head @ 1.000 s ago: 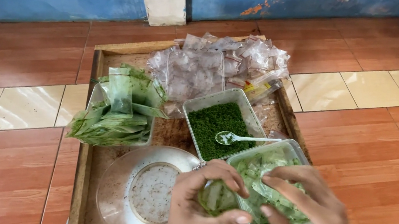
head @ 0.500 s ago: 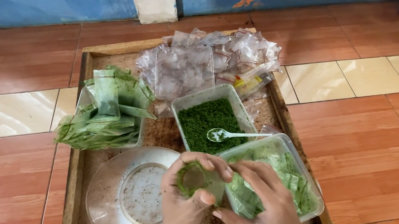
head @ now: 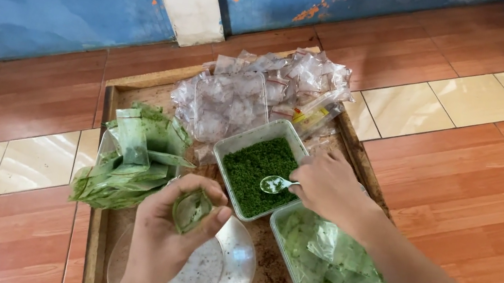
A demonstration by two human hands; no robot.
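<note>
Over the wooden tray [head: 92, 244] on the tiled floor, both hands work close together near its middle. The left hand [head: 161, 243] sits near and left, fingers curled together around a small green leaf cone [head: 191, 210] whose open mouth faces up and a little to the right. The right hand [head: 327, 186] lies farther and to the right, fingers pinched shut on the handle of a small spoon [head: 275, 184]. The spoon's long axis runs almost straight left to right, its bowl pointing left and holding a little green powder. That bowl hangs just above the near edge of the tub of green powder [head: 258, 167], a clear rectangular container set at a slant.

From the spoon's bowl the cone lies to the left and nearer, a short way apart, not touching. So the spoon's bowl already points roughly toward the cone's mouth, and the right hand is the one nearer the powder while the left is the one nearer the cone.

A second clear tub [head: 329, 272] of folded green packets stands under the right forearm. A stack of green leaves [head: 127, 164] sits at the left, a round metal lid [head: 221, 274] under the left hand, and a heap of clear plastic bags [head: 261, 88] at the far end.
</note>
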